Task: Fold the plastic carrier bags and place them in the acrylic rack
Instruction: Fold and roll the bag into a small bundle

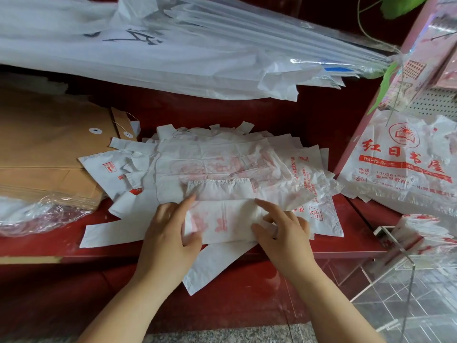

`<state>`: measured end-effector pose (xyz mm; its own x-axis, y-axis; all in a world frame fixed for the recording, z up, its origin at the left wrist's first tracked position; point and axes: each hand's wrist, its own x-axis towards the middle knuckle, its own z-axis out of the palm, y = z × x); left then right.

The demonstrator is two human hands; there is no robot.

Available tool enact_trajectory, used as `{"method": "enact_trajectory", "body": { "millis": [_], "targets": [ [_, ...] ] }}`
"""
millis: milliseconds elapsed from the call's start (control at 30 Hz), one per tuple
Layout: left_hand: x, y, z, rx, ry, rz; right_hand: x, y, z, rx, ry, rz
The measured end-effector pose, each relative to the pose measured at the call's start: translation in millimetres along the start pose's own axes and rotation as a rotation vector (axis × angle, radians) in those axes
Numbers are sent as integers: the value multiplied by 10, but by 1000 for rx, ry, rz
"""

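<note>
Both hands work one partly folded carrier bag [223, 222] on the red counter [356, 219]: the left hand [168, 226] pinches its left end between thumb and fingers, the right hand [284, 231] pinches its right end. Under and behind it spreads a loose pile of unfolded bags [222, 157]. Some folded bags [420, 226] already sit in the acrylic rack [405, 253] at right, so most of the task appears to remain.

Acrylic rack [385, 230] cut off by right edge, brown envelopes [44, 149] cut by left edge, red print on folded bag [223, 220] too faint to read.
</note>
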<state>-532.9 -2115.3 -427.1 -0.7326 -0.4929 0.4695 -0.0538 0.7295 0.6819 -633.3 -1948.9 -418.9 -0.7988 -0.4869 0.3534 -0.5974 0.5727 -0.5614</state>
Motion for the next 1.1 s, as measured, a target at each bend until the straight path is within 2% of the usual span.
{"method": "enact_trajectory", "body": {
  "millis": [100,133,233,367,467,633,733,833,967,1100],
  "targets": [
    [-27,-73,29,289,-63,115,-14,-14,35,-54,26,-57],
    [-25,-47,25,331,-133,91,-24,-11,40,-49,32,-68],
    [-16,50,-40,293,-254,-41,-45,22,40,-28,12,-78],
    [18,34,-38,271,-312,60,-29,43,-31,155,-37,-51],
    [52,-25,-22,281,-269,111,-15,36,-103,364,-81,34],
    [48,-114,-54,428,-330,332,-1,66,-103,29,-254,-246],
    [25,-159,-53,425,-346,376,19,76,-58,-187,-291,-311],
    [38,-185,-73,353,-313,391,16,56,-42,-180,-276,-304],
    [26,-211,-101,101,-171,297,3,29,-131,8,-274,-173],
    [24,-98,-86,-86,-84,-7,11,20,-167,303,-246,-14]
  ]
}}
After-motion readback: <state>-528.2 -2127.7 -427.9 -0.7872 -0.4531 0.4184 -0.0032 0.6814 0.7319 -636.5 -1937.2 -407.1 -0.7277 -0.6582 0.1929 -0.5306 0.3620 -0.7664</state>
